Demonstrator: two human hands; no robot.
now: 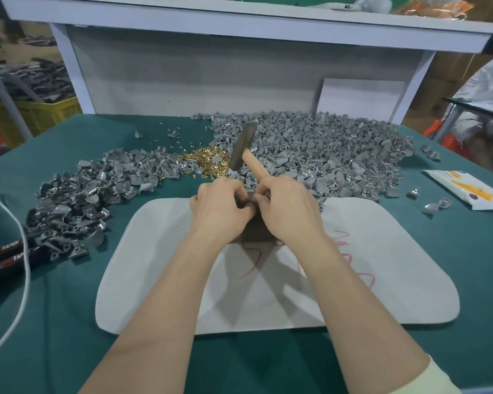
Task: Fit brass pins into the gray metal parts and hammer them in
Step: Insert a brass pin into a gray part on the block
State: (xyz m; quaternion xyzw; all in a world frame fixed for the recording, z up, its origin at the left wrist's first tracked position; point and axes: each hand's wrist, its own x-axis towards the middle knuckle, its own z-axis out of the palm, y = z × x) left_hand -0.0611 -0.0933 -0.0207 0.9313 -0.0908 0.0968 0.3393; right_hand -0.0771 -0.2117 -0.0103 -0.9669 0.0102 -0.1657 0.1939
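**Grips meeting at the pad's far edge, hammer slanting away**

Left grip (pixel 221 207) is being curled tight around a small dark piece (pixel 242 201), judged to be one gray part, though most of it is being hidden by the fingers; right grip (pixel 286 207) is being closed round the wooden handle of the hammer (pixel 244 146), low on the shaft, while its fingertips are being pressed toward the same piece; whether a brass pin is sitting in it cannot be told.

The hammer's long axis is being held slanted up and away to the left; its head is being carried over the edge where the brass pins (pixel 208 162) meet the larger heap (pixel 339 155) of gray parts, well off the piece; by judgement, the head is being kept on the far side of the work, so a swing back toward the body, down over the pad (pixel 382 280), is being called for before any blow.

On the counter (pixel 69 322) the smaller heap (pixel 77 200) is being kept to the left; the pins are being kept between the heaps, just beyond the left grip.
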